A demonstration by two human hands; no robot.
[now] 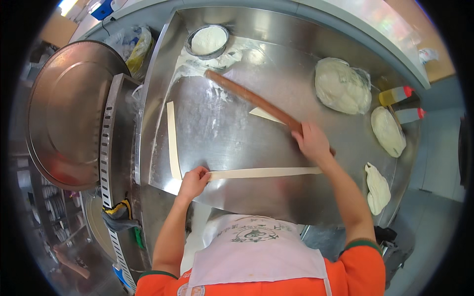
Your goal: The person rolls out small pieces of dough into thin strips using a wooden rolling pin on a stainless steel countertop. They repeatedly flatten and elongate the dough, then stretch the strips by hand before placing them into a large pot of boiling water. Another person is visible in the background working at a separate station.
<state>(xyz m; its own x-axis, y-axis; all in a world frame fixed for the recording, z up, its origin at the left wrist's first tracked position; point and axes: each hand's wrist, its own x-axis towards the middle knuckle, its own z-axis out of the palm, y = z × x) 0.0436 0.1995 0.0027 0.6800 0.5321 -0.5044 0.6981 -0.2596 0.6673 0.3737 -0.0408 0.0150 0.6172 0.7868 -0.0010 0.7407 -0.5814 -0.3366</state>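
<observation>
A long flat strip of dough (264, 172) runs across the near part of the steel worktop. Its left end is pinched between the thumb and fingers of my left hand (194, 182). My right hand (311, 142) grips a long wooden rolling pin (248, 95) near its right end, and the pin slants up to the left. Under the pin, a pointed piece of dough (266, 114) is partly hidden. Another dough strip (173, 142) lies lengthwise at the left, its lower end close to my left hand. My right wrist and forearm overlap the right end of the long strip.
A bowl of flour (209, 40) stands at the back left, with flour spilled around it. Wrapped dough (342, 87), an oval dough lump (388, 131), a dough scrap (377, 190) and two squeeze bottles (394, 96) are on the right. A large round metal pan (70, 111) stands left.
</observation>
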